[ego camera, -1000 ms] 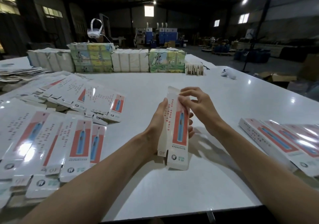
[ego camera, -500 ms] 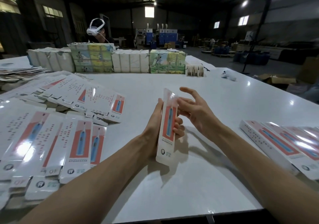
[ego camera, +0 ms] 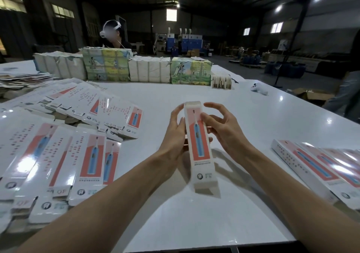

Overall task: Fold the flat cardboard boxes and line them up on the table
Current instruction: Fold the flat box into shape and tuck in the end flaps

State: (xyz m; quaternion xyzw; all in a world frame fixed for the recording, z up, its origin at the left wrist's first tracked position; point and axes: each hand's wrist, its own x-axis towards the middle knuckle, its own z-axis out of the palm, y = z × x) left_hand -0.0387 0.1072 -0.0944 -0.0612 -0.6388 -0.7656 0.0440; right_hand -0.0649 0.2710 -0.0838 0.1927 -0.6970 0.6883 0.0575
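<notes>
A long white cardboard box [ego camera: 200, 145], printed with a red panel and a blue toothbrush, is held clear of the glossy white tabletop [ego camera: 194, 223] in the middle of the frame, squared into a tube with its long axis running up the frame. It is gripped by the left hand [ego camera: 173, 136], whose fingers [ego camera: 176, 113] are wrapped round its back and left side. The right hand [ego camera: 224, 130] is held wide, its fingers [ego camera: 214, 105] spread and arched near the upper end, with only the thumb laid against the box's right edge. The upper end appears closed. The lower end is blurred, and a loose flap seems to hang there, though this cannot be made out for certain. The main risk is judged to lie in the one-handed hold: if the box is squeezed too hard, the thin walls could be dented or the tube flattened again; if the grip is slackened, the glossy card could be let slip onto the tabletop. If the lower flap is left untucked, the box could spring open once set down. Care would also be needed at placing. The row of folded white-and-red boxes [ego camera: 303, 159] at the lower right of the frame could be nudged out of line, and the fanned pile of flat white-and-red cartons [ego camera: 58, 155] at the left could be swept by a forearm.
</notes>
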